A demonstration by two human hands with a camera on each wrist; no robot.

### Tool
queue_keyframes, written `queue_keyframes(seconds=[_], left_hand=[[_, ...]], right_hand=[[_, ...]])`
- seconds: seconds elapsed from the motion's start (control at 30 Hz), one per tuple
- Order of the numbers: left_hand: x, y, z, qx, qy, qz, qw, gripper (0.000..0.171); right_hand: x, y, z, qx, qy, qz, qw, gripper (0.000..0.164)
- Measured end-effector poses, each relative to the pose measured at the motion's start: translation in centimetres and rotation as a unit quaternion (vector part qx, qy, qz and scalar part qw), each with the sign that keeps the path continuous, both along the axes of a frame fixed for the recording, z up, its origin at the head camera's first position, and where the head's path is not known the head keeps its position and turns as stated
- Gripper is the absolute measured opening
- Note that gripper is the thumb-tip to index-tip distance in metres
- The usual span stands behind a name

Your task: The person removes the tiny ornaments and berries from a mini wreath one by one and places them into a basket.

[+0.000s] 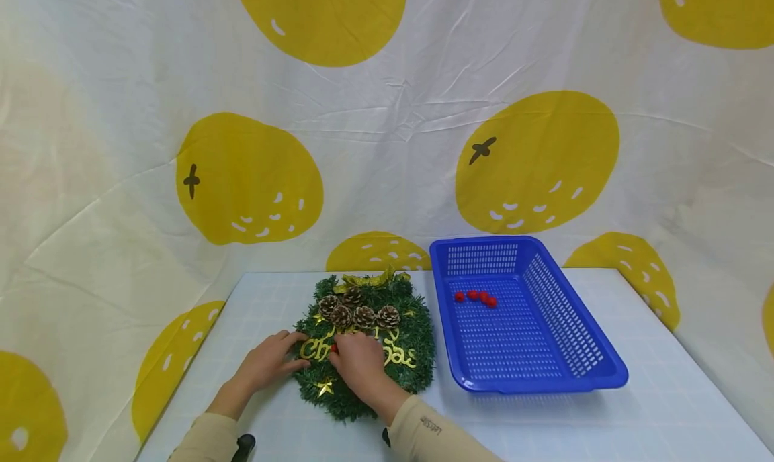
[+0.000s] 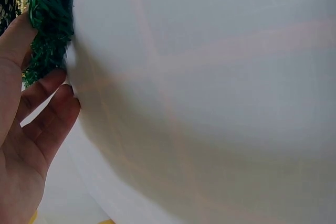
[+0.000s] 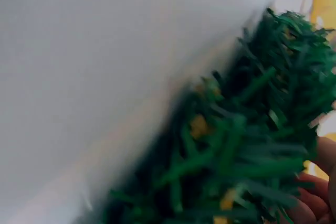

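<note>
A green tinsel Christmas wreath (image 1: pixel 423 354) lies on the table, bearing pinecones (image 1: pixel 364 317), gold stars (image 1: pixel 324 387), a gold bow and gold lettering (image 1: pixel 399 356). At its left edge, my left hand (image 1: pixel 272 358) grips the tinsel between thumb and fingers; the left wrist view shows this hand (image 2: pixel 31 124) round the green edge. My right hand (image 1: pixel 361 364) is over the middle of the lettering, fingers bent down and mostly hidden. Beside its thumb shows a small red ball (image 1: pixel 334 348). In the right wrist view, blurred tinsel (image 3: pixel 231 156) hides much of the fingers (image 3: pixel 315 198).
A blue plastic basket (image 1: pixel 532 385) stands right of the wreath, with several small red balls (image 1: pixel 484 296) near its left side. The white table (image 1: pixel 665 395) ends at a cloth backdrop (image 1: pixel 387 180) printed with yellow fruit. A dark object (image 1: pixel 244 446) shows near the left sleeve.
</note>
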State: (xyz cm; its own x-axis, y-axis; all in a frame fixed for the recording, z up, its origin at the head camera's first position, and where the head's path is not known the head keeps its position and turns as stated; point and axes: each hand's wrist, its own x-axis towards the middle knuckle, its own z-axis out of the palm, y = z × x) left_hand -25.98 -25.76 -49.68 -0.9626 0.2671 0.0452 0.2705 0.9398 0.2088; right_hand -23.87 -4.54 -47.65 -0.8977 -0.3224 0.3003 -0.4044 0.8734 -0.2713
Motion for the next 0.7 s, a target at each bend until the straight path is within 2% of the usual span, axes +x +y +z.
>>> queue_keyframes(seconds=[0.13, 0.27, 0.37, 0.5, 0.7], left_hand=[[0.0, 0.0, 0.0, 0.000, 0.002, -0.002, 1.0000, 0.053], [0.0, 0.0, 0.0, -0.002, 0.002, -0.001, 1.0000, 0.053], [-0.1, 0.0, 0.0, -0.004, 0.001, 0.000, 1.0000, 0.054], [-0.1, -0.1, 0.0, -0.002, 0.000, -0.001, 1.0000, 0.054], [-0.1, 0.0, 0.1, 0.000, -0.003, -0.001, 1.0000, 0.054]], right_hand=[[0.2, -0.4, -0.3, 0.063, 0.060, -0.016, 0.996, 0.025], [0.2, -0.4, -0.5, 0.068, 0.079, -0.016, 0.994, 0.020], [0.1, -0.3, -0.4, 0.037, 0.066, -0.010, 0.997, 0.016], [0.1, 0.1, 0.1, -0.031, 0.036, 0.007, 0.999, 0.005], [0.1, 0.9, 1.3, -0.117, -0.012, 0.041, 0.992, 0.009]])
